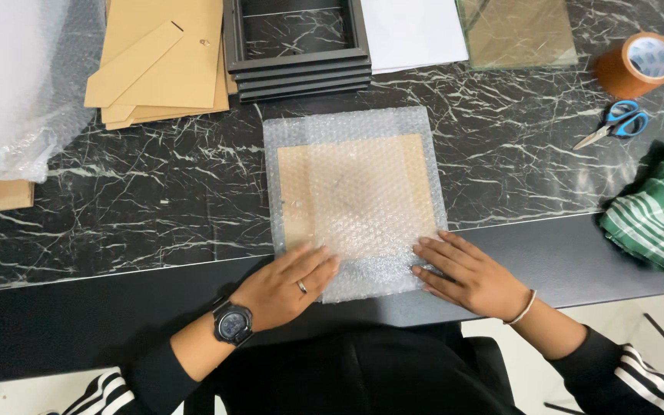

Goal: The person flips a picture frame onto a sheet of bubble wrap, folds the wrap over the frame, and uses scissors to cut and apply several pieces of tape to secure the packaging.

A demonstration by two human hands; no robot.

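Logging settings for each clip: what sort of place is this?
Probably a picture-frame packing bench: stacked black frames, cardboard backing boards, a tape roll, and both hands pressing bubble wrap around a board.

On the dark marbled surface (pixel 155 200) lie stacked black frames (pixel 301 65), brown backing boards (pixel 167 61), a tape roll (pixel 639 63), blue-handled scissors (pixel 616 123) (blades closed) and a green striped cloth (pixel 659 211).

Cluttered black marble table (pixel 155 200)

left hand (pixel 284 286) flat on bubble-wrapped board (pixel 355 196) | right hand (pixel 466 275) flat on its near edge
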